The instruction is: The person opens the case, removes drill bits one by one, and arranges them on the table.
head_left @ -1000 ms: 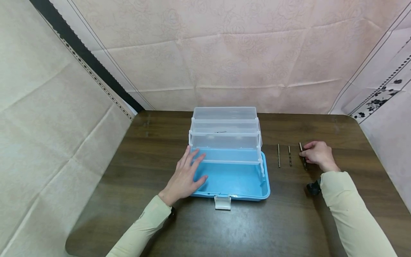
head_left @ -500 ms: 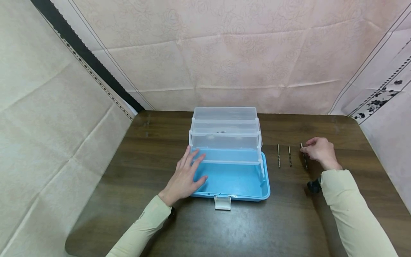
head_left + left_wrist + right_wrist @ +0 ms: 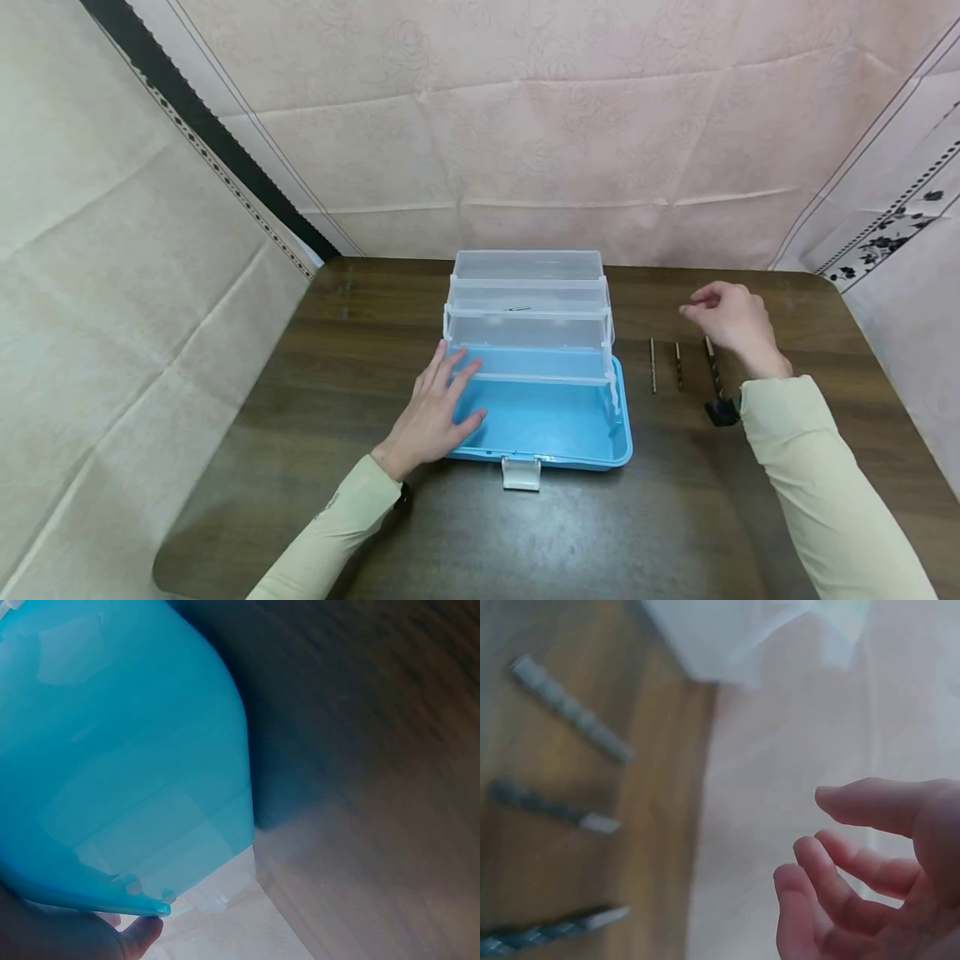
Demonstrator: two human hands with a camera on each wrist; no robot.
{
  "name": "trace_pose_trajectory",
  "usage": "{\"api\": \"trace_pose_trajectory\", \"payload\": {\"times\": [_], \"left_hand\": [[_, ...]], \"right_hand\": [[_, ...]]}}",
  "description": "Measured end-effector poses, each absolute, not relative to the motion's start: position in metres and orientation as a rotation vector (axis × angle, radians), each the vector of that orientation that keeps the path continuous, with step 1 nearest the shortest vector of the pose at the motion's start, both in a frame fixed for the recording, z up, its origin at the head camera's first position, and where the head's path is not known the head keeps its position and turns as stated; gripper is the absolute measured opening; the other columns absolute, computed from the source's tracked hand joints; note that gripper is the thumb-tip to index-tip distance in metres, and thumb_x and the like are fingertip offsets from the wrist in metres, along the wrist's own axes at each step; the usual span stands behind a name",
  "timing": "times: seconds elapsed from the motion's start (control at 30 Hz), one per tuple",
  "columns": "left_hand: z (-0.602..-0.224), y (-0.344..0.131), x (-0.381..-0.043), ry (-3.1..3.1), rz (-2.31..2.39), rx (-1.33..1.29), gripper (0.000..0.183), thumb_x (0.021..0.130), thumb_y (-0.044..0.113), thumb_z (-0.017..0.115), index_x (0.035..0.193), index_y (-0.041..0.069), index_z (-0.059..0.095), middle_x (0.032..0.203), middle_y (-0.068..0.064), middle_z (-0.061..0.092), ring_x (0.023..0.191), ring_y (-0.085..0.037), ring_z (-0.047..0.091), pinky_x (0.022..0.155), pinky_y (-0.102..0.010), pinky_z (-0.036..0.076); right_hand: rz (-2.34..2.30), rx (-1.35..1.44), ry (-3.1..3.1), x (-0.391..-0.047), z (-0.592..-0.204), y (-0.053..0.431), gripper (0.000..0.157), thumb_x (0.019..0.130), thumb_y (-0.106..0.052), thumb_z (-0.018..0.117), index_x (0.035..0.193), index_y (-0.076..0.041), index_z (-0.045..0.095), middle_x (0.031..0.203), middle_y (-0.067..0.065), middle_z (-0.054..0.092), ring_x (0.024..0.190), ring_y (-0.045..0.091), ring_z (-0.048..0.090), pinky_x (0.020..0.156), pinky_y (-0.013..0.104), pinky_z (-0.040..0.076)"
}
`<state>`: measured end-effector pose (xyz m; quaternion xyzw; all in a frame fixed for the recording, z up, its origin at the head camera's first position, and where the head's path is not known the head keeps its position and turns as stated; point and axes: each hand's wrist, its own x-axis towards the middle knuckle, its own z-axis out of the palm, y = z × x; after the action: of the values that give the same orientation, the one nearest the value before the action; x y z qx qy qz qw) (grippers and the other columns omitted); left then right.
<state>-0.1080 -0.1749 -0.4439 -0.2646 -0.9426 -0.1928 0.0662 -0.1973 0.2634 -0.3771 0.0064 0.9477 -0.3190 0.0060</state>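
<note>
My left hand (image 3: pixel 431 408) lies over the left rim of a blue box (image 3: pixel 540 421) with its fingers spread; in the left wrist view, fingertips (image 3: pixel 142 936) show at the edge of the blue wall. My right hand (image 3: pixel 735 325) is raised with nothing in it. Its fingers (image 3: pixel 840 892) are loosely bent and apart from the thumb. Below and left of it, three drill bits lie in a row on the table: a left one (image 3: pixel 652 367), a thinner middle one (image 3: pixel 678 367) and a thicker right one (image 3: pixel 713 367), which the right wrist partly overlaps in the head view.
Clear stepped trays (image 3: pixel 528 325) stand unfolded over the back of the box, one bearing a thin metal piece (image 3: pixel 517 308). A clear latch (image 3: pixel 521 474) hangs at the front. The brown table (image 3: pixel 300 483) ends at a pale cloth (image 3: pixel 555 167).
My right hand has let go of the thicker drill bit and moved up and away toward the table's back. The left hand has stayed on the box.
</note>
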Motion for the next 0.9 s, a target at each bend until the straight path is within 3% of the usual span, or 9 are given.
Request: {"api": "trace_pose_trajectory", "payload": {"times": [0.4,0.9], "left_hand": [[-0.444,-0.175,-0.107,-2.831,-0.588,-0.803,0.072,0.093,0.035,0.07,0.153,0.01,0.04,0.16,-0.016,0.028,0.154,-0.036,0.001,0.109,-0.068,0.029],[-0.446,-0.176,-0.108,-2.834,-0.578,-0.797,0.072,0.093,0.037,0.069,0.154,0.011,0.04,0.16,-0.016,0.03,0.154,-0.035,0.001,0.11,-0.067,0.028]], "right_hand": [[-1.251,-0.34,2.917,-0.211,-0.331,0.189,0.03,0.098,-0.021,0.065,0.117,0.003,0.066,0.105,0.02,0.067,0.096,0.032,0.061,0.078,0.041,0.045],[-1.147,-0.708,2.724,-0.226,-0.339,0.105,0.026,0.099,-0.008,0.062,0.121,0.005,0.067,0.111,0.02,0.067,0.097,0.033,0.06,0.083,0.046,0.053]]}}
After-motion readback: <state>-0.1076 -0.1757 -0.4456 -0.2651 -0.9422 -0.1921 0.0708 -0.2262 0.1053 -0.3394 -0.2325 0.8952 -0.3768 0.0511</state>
